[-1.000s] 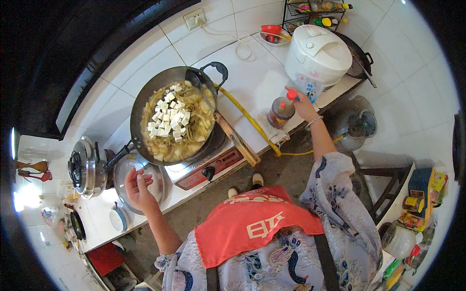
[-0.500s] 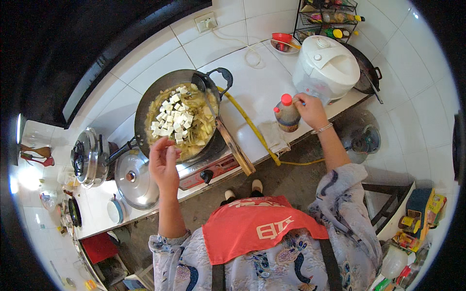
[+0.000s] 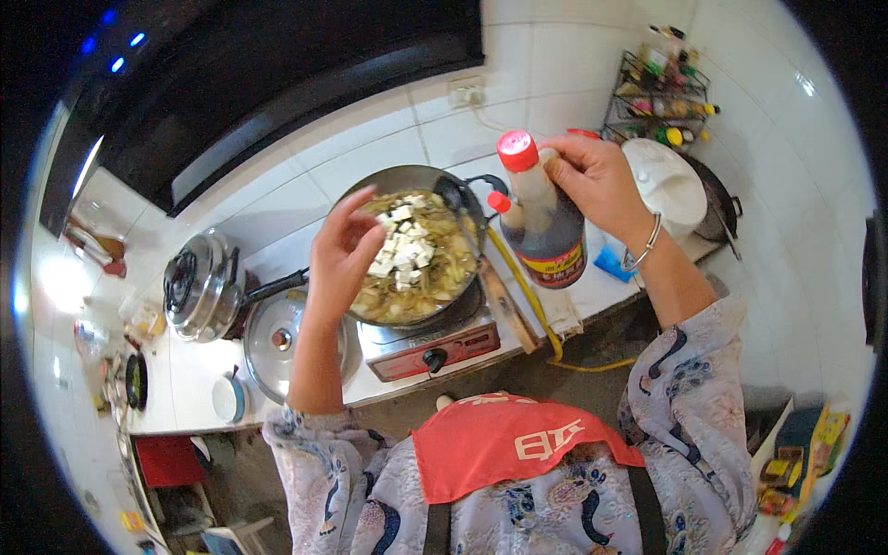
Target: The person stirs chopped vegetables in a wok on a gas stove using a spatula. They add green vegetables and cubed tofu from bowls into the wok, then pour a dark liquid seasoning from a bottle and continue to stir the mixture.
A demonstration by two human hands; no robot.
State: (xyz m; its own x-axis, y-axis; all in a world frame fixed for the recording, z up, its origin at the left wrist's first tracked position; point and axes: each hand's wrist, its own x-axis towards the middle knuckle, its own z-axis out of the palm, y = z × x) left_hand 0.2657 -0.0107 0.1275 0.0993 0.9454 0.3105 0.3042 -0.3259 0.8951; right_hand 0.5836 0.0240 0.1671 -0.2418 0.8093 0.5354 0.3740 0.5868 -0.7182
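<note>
My right hand point(image 3: 599, 185) grips the neck of a dark sauce bottle point(image 3: 546, 236) with a red cap and a small red side spout. The bottle is held up nearly upright above the counter, right of the wok point(image 3: 370, 178). In the wok, white tofu cubes point(image 3: 407, 248) lie heaped on pale vegetables in broth. A ladle with a wooden handle point(image 3: 507, 303) rests in it, the handle sticking out toward me. My left hand point(image 3: 344, 248) hovers at the wok's left side, fingers apart, holding nothing.
The wok stands on a gas stove point(image 3: 435, 347). At left are a glass lid point(image 3: 277, 359), a steel pressure cooker point(image 3: 199, 287) and a small bowl point(image 3: 229, 400). A white rice cooker point(image 3: 668, 190) and a spice rack point(image 3: 661, 97) stand at right. A yellow hose point(image 3: 552, 347) crosses the counter edge.
My right hand has lifted the sauce bottle off the counter and brought it up and closer. A blue thing now shows on the counter. My left hand stays raised beside the wok.
</note>
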